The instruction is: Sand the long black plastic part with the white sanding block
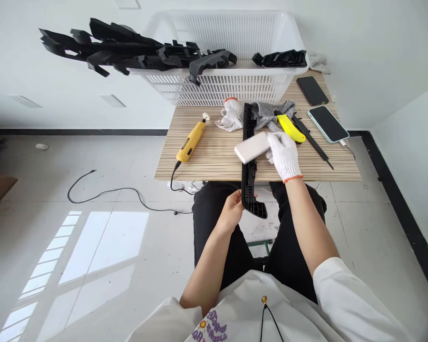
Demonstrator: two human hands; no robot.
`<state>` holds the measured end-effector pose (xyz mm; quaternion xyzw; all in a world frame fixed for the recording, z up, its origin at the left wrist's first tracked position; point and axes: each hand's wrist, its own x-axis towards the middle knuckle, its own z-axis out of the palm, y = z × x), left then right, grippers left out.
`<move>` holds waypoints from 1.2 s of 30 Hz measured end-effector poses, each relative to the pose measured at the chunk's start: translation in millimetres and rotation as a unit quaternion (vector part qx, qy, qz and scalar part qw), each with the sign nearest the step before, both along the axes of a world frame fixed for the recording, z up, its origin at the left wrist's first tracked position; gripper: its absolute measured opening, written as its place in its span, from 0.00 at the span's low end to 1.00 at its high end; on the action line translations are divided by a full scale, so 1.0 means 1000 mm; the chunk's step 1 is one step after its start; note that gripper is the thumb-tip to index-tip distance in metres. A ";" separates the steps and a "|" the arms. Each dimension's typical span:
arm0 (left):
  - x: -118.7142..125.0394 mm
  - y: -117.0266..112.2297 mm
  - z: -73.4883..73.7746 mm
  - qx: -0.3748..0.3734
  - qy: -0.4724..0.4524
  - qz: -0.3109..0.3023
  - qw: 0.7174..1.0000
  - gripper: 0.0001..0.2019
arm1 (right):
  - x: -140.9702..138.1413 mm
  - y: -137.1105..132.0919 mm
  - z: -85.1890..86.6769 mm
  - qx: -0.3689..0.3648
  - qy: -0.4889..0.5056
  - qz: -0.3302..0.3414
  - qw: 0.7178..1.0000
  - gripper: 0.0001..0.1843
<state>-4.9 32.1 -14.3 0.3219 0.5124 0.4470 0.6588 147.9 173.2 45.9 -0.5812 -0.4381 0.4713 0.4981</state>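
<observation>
A long black plastic trim piece (248,178), ribbed on the side I see, reaches from my lap onto the wooden tabletop. Bare, my left hand (232,209) grips its near end just off the table's front edge. My right hand (282,151) wears a white knit glove with an orange cuff. Between its fingers is a flat white rectangular block (251,148), held across the middle of the trim piece; whether the two touch I cannot tell. Close to that hand lie a yellow utility knife (291,128) and a dark caliper (314,142).
A white slotted basket (221,85) with several black plastic parts (142,52) stands at the back. On the tabletop (214,164) are a corded yellow rotary tool (190,141), a white glove (231,115), grey cloth (267,114) and two phones (328,123). A cable (128,188) crosses the floor.
</observation>
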 end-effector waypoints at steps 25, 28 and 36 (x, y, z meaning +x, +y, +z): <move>0.002 -0.001 -0.001 0.036 0.033 0.024 0.999 0.21 | -0.003 -0.003 -0.007 0.026 -0.044 0.040 0.998 0.11; 0.004 -0.004 0.002 0.087 0.049 0.110 0.989 0.22 | -0.001 -0.002 -0.008 0.035 -0.008 -0.034 0.999 0.11; -0.009 0.003 0.036 0.216 0.145 0.268 0.927 0.17 | 0.000 -0.006 -0.008 0.050 -0.081 -0.005 0.995 0.16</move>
